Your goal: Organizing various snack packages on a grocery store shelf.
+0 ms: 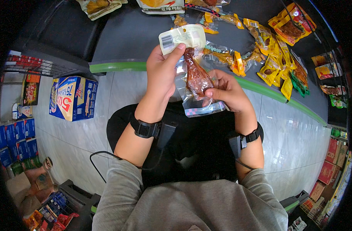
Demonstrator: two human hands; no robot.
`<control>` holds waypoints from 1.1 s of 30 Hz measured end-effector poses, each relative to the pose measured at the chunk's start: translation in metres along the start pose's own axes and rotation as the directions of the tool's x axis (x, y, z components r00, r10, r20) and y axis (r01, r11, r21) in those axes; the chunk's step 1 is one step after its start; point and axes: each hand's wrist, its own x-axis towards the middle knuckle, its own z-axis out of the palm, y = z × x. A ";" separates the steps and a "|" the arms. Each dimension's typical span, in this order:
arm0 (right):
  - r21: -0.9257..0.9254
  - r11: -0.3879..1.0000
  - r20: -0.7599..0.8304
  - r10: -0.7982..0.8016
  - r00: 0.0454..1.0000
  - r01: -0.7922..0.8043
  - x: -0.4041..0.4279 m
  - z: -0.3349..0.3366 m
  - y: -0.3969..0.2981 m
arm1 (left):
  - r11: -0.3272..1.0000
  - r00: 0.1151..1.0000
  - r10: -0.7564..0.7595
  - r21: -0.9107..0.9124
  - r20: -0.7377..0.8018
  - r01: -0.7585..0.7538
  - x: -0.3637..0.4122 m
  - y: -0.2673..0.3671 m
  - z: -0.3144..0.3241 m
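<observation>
Between both hands, over my lap, is a clear vacuum pack with a brown cooked drumstick (pixel 197 75) inside. My left hand (pixel 163 68) pinches the pack near its pale header, which bears a barcode and a hang hole. Lower down, the fingers and thumb of my right hand (pixel 226 91) grip the pack's right side by the meaty end. Just beyond it on the dark shelf (pixel 129 37) lie more packed drumsticks (pixel 222 57) with yellow ends. Small yellow snack packets (pixel 269 69) are heaped to their right, beside a green-edged packet (pixel 299 82).
A green strip (pixel 121 67) runs along the shelf's front edge. On the tiled floor at left stands a blue and yellow carton (pixel 73 98). Larger snack bags (pixel 292 24) stand at the back. Someone's sandalled foot (pixel 47 164) shows at lower left, and cartons (pixel 327 173) are stacked at right.
</observation>
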 end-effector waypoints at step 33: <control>-0.293 0.879 -0.465 -0.474 0.748 0.376 -0.005 0.021 -0.006 | 0.943 0.927 0.135 0.243 0.349 -0.229 -0.025 -0.007 0.017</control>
